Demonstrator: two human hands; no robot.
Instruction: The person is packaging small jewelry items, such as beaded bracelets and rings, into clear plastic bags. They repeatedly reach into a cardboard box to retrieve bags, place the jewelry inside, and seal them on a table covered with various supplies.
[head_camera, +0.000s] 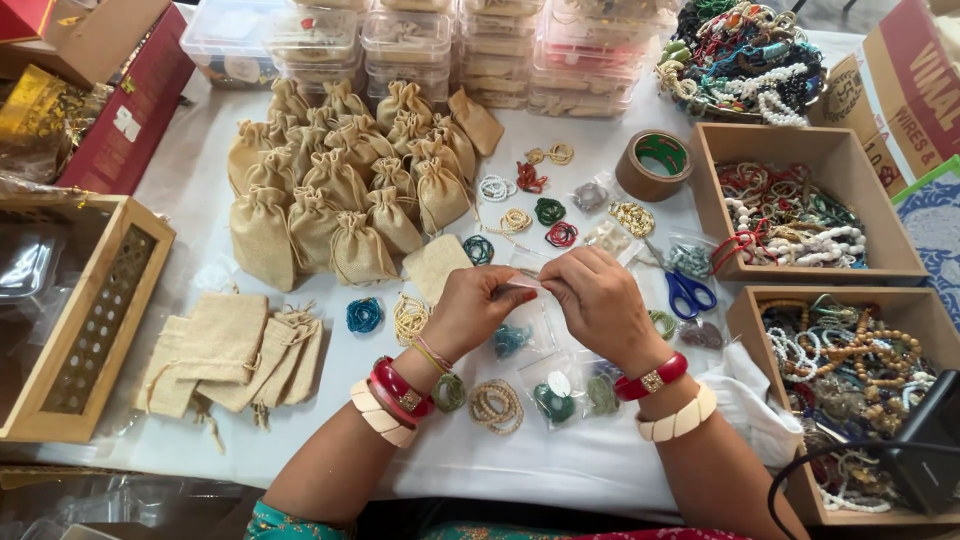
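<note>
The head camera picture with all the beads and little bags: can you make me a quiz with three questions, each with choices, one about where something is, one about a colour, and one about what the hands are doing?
1. Where do the scissors lie?
A. Just right of the right hand
B. Inside the wooden lattice box
C. On top of the stuffed cloth pouches

2. What colour are the scissors' handles?
A. Yellow
B. Blue
C. Pink

3. What are the two hands doing?
A. Lying flat and apart on the white table
B. Each holding a pouch
C. Meeting together, fingers pinching a small clear packet

Answers:
1 A, the scissors rest on the table beside the right hand, near the cardboard box of beads.
2 B, both handle loops are blue.
3 C, the left hand and right hand touch at the fingertips around the packet.
</note>
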